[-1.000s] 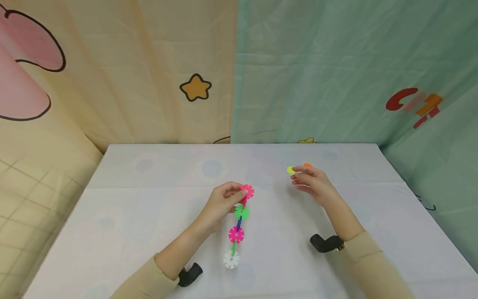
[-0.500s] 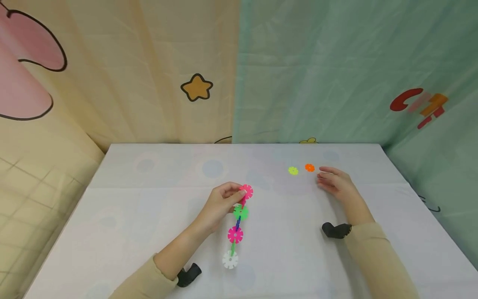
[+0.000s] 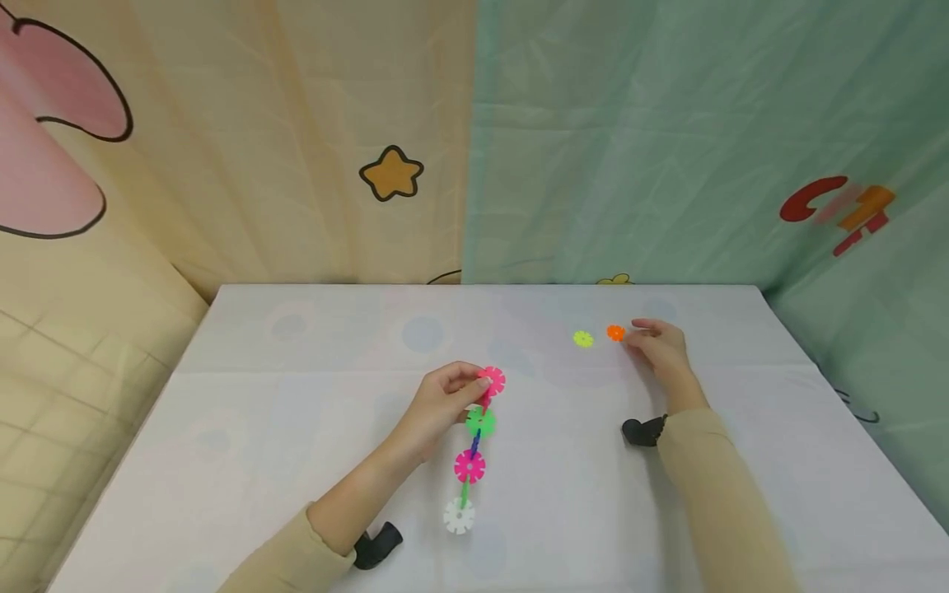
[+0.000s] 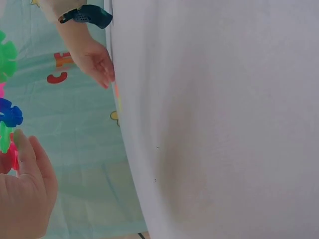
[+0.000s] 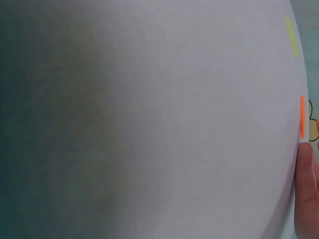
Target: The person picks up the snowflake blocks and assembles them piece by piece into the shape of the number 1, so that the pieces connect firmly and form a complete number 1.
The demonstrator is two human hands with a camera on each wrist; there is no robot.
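Note:
My left hand (image 3: 445,399) pinches the top pink disc (image 3: 493,380) of a chain of notched plastic snowflake discs. Below that disc the chain runs through a green disc (image 3: 481,422), a blue one (image 3: 475,445) seen edge-on, another pink disc (image 3: 469,467), a green one on edge and a white disc (image 3: 459,516) at the bottom. In the left wrist view, the blue disc (image 4: 11,113) shows just above my fingertips. At the back right, my right hand (image 3: 661,350) has its fingertips right at the edge of an orange snowflake disc (image 3: 616,333), thumb and forefinger parted.
A yellow snowflake disc (image 3: 583,339) lies left of the orange one. White cloth covers the table (image 3: 296,461), whose back edge meets printed curtains (image 3: 638,148). Black wrist-worn devices (image 3: 378,545) stick out from both sleeves.
My right hand moved right, off the yellow and orange discs, then came back left to the orange disc's edge. The left hand and its chain stay almost still.

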